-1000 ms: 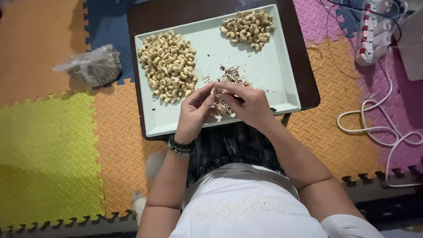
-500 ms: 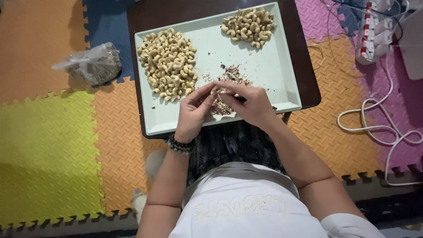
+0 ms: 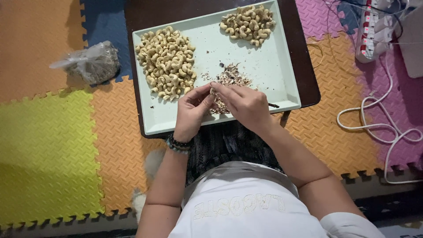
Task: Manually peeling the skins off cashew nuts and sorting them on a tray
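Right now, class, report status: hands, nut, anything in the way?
Both hands, left hand and right hand, pinch one pale cashew nut over brown husk scraps. Nothing obstructing.

A clear bag (image 3: 90,64) of dark bits lies on the foam mats (image 3: 48,145), left of the dark table (image 3: 304,66). At the right, a power strip (image 3: 372,33) sits beside a looped white cable (image 3: 383,128).
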